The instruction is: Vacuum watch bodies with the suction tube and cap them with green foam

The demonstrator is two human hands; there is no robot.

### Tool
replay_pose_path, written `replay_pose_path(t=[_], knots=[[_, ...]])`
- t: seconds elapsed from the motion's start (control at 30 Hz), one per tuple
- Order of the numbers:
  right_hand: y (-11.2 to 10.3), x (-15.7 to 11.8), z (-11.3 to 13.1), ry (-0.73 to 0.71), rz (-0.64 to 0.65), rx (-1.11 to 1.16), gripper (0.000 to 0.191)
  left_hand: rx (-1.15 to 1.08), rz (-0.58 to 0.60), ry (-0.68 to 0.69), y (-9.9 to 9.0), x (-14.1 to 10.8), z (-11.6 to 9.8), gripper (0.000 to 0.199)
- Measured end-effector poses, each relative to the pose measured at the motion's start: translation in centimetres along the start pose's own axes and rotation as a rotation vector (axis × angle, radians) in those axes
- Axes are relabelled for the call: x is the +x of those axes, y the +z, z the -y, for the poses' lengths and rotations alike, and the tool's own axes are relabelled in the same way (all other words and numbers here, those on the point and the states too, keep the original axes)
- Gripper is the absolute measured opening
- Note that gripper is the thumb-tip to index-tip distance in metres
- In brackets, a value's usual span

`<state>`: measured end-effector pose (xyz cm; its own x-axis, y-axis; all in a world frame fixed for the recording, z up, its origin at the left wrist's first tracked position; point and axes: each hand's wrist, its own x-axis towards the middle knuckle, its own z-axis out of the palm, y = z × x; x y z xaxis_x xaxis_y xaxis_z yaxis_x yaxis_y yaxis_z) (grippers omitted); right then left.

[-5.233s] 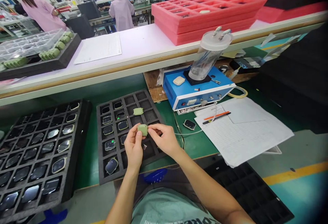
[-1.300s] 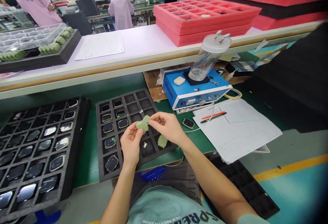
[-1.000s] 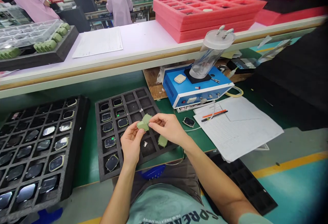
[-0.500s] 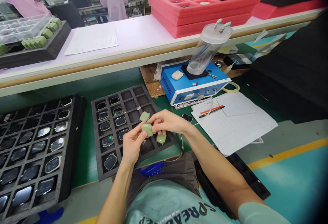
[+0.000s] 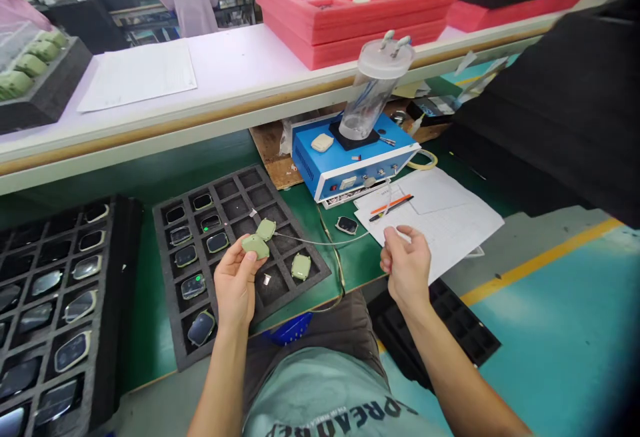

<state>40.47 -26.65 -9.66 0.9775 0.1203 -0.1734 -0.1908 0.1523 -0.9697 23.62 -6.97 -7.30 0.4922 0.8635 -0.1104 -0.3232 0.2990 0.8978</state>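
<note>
A green desk [image 5: 205,150] stretches beneath a raised white shelf [image 5: 225,57] with a wood-toned edge, in a bright workroom where a person in pink [image 5: 187,0] stands with the head cut off by the frame. The shelf bears stacked red foam trays [image 5: 340,33] and a paper sheet [image 5: 140,77]. On the desk lie a charcoal grid tray [image 5: 166,297], a deeper dark tray [image 5: 127,243] cropped at the left, a blue box [image 5: 345,169] and loose papers [image 5: 450,217]. The left hand [image 5: 235,290] pinches a green case [image 5: 256,246] between thumb and fingers above the grid tray, its underside covered by the fingers. A second green case [image 5: 266,229] shows directly behind it; whether the two touch is unclear. The right hand [image 5: 407,267] is half curled, apart from the cases, near the papers; whether its fingertips grip anything cannot be told. A thin pale cable [image 5: 325,243] runs from beside the second case toward the papers. The cases look smooth and matte, rounded squares; a third green case [image 5: 301,267] lies on the grid tray's right side. The trays look like soft foam, and a clear cylinder [image 5: 367,100] stands on the blue box.
</note>
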Motion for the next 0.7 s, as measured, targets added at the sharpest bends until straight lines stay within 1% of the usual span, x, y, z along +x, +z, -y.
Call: replay_pose_path(t=[0.03,0.1,0.13,0.17,0.2,0.3,0.37,0.43,0.5,0.6,0.7], knots=[[-0.4,0.0,-0.4,0.081,0.044,0.051,0.05,0.002,0.003,-0.008,0.0,0.0,0.0,0.04],[-0.3,-0.1,-0.5,0.232,0.259,0.103,0.049,0.009,-0.002,0.0,-0.1,-0.1,0.0,0.04],[0.0,-0.2,-0.2,0.256,0.353,0.123,0.046,0.011,-0.01,0.013,-0.2,-0.1,0.0,0.04],[0.5,-0.3,0.3,0.244,0.416,0.143,0.043,0.011,-0.024,0.028,-0.3,-0.1,0.0,0.039],[0.9,-0.4,0.9,0.214,0.453,0.163,0.04,0.01,-0.045,0.045,-0.5,-0.1,0.0,0.038],[2.5,-0.7,2.6,0.149,0.53,0.202,0.035,0.005,-0.119,0.09,-0.9,-0.2,0.1,0.037],[3.9,-1.2,2.9,0.141,0.602,0.211,0.033,0.019,-0.145,0.109,-0.9,-0.3,0.2,0.038],[5.9,-2.0,2.4,0.129,0.67,0.219,0.03,0.044,-0.155,0.123,-0.8,-0.4,0.4,0.041],[8.2,-2.7,1.3,0.098,0.709,0.223,0.027,0.078,-0.168,0.138,-0.5,-0.6,0.5,0.043],[11.1,-3.4,-0.3,0.031,0.692,0.221,0.026,0.135,-0.184,0.165,-0.3,-0.7,0.6,0.042],[12.6,-3.9,-1.0,0.015,0.675,0.236,0.031,0.167,-0.194,0.184,-0.4,-0.7,0.8,0.042]])
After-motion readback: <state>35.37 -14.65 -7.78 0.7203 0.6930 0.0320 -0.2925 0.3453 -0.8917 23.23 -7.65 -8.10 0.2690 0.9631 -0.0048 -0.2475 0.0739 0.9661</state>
